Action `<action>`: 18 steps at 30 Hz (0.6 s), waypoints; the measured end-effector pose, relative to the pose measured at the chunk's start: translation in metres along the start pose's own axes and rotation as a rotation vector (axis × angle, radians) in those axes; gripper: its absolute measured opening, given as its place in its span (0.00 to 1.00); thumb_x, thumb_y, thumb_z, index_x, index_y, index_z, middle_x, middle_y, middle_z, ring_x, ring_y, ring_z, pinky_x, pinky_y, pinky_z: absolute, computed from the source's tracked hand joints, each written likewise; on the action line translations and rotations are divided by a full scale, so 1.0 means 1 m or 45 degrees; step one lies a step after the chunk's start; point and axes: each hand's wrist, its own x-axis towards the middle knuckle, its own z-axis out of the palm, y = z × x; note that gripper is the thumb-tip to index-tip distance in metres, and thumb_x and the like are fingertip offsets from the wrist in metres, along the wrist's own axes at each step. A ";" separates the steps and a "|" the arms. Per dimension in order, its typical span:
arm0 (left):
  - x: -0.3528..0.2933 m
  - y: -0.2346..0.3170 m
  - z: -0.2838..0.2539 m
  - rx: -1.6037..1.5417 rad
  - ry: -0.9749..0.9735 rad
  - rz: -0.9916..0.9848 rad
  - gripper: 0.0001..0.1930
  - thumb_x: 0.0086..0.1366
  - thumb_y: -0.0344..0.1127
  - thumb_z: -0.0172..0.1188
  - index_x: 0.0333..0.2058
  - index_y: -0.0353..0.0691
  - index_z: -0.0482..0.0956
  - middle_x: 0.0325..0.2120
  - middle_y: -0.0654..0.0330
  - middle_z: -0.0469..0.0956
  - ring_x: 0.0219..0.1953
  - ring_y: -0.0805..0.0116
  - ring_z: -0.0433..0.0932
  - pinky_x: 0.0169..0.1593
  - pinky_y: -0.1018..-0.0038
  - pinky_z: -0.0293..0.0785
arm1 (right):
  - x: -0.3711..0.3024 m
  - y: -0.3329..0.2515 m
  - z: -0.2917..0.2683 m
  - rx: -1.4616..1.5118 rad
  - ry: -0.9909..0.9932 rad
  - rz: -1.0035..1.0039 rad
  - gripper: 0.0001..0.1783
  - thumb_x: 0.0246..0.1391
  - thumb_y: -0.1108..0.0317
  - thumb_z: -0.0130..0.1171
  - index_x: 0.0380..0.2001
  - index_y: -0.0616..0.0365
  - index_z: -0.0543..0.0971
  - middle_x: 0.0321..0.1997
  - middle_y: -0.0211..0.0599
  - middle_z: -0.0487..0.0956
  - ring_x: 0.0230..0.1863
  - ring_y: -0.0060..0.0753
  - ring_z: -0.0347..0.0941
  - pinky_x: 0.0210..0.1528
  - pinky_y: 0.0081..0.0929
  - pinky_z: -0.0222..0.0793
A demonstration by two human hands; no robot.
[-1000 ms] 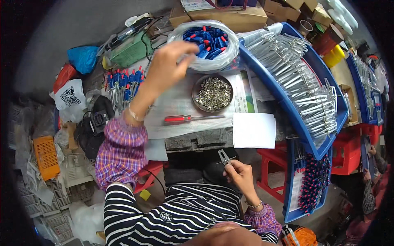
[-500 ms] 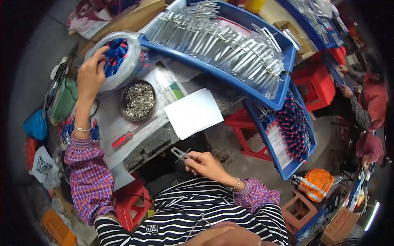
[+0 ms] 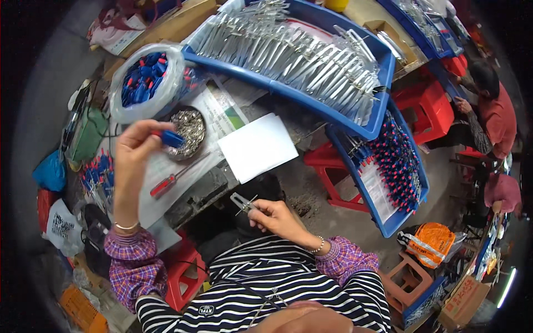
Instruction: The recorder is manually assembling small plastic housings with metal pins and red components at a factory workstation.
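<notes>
My left hand [image 3: 136,145] pinches a blue plastic handle with a red end [image 3: 172,139], blurred by motion, beside a round bowl of small metal parts [image 3: 190,126]. Behind it, a clear plastic bag [image 3: 117,95] stands open, full of similar blue-and-red handles. Close in front of my body, my right hand [image 3: 276,220] grips a forked silver metal piece [image 3: 240,202] with a thin cross pin. Its two prongs point up and left; the end inside my fingers is hidden.
A screwdriver [image 3: 162,187] and white paper [image 3: 259,149] lie on the workbench. One blue tray [image 3: 272,85] holds many metal pieces; another [image 3: 383,226] holds pieces with blue-and-red ends. Red stools [image 3: 425,105] stand at right, near a seated person [image 3: 496,116].
My left hand has come out of the plastic bag toward me, with a blue handle now in its fingers. My right hand still holds the metal piece, nearly in place.
</notes>
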 end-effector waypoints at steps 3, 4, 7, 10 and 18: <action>-0.023 -0.015 0.022 -0.096 -0.149 -0.225 0.09 0.59 0.23 0.51 0.38 0.31 0.75 0.36 0.54 0.79 0.37 0.69 0.78 0.43 0.74 0.75 | -0.002 -0.009 -0.002 -0.010 -0.015 0.021 0.09 0.59 0.66 0.52 0.31 0.61 0.76 0.24 0.25 0.76 0.23 0.10 0.66 0.25 0.11 0.64; -0.030 -0.019 0.029 -0.111 -0.157 -0.266 0.09 0.58 0.23 0.53 0.38 0.31 0.76 0.36 0.55 0.79 0.37 0.70 0.78 0.42 0.74 0.75 | -0.002 -0.006 -0.002 -0.004 -0.022 0.030 0.09 0.60 0.66 0.51 0.32 0.61 0.76 0.24 0.25 0.76 0.22 0.10 0.66 0.24 0.10 0.64; -0.037 -0.030 0.043 -0.187 -0.268 -0.347 0.08 0.58 0.25 0.56 0.37 0.33 0.76 0.35 0.56 0.79 0.37 0.72 0.77 0.41 0.76 0.75 | -0.004 -0.012 0.000 0.018 0.043 0.042 0.10 0.59 0.67 0.52 0.33 0.63 0.78 0.21 0.25 0.76 0.21 0.10 0.65 0.23 0.11 0.61; -0.042 -0.036 0.047 -0.234 -0.301 -0.411 0.08 0.59 0.26 0.57 0.38 0.34 0.76 0.35 0.57 0.79 0.36 0.73 0.78 0.41 0.78 0.75 | -0.003 -0.015 0.002 0.048 -0.017 0.054 0.10 0.59 0.67 0.51 0.33 0.63 0.78 0.21 0.25 0.74 0.20 0.10 0.64 0.22 0.11 0.60; -0.046 -0.046 0.044 -0.313 -0.391 -0.483 0.09 0.60 0.30 0.59 0.38 0.34 0.76 0.35 0.56 0.79 0.36 0.72 0.78 0.42 0.77 0.76 | -0.001 -0.015 0.008 0.054 -0.046 0.079 0.10 0.59 0.67 0.51 0.33 0.64 0.77 0.20 0.25 0.74 0.19 0.10 0.64 0.21 0.11 0.60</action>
